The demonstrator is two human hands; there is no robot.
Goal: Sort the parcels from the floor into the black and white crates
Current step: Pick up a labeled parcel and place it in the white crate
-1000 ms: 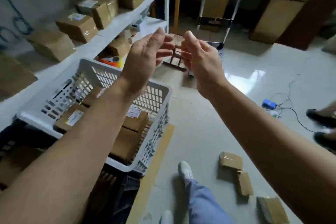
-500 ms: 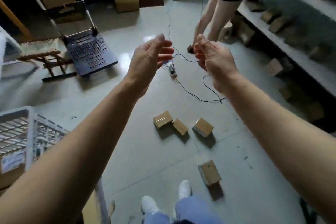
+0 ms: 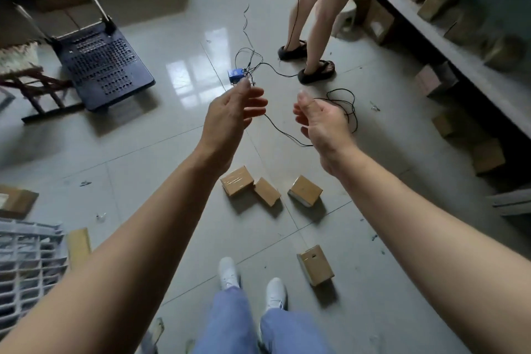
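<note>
While both hands hover empty
Fingers loosely spread, left hand (image 3: 232, 112) and right hand (image 3: 321, 121) apart above glossy floor tiles (image 3: 143, 167); four brown parcels (image 3: 305, 190) lie near the feet; white crate (image 3: 28, 261) lower left, shelf (image 3: 459, 46) along right

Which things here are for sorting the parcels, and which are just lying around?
For the job:
three parcels together on the floor
lone parcel
white crate
left hand and right hand, both empty

Just lying about:
cart
cable
blue box
</note>
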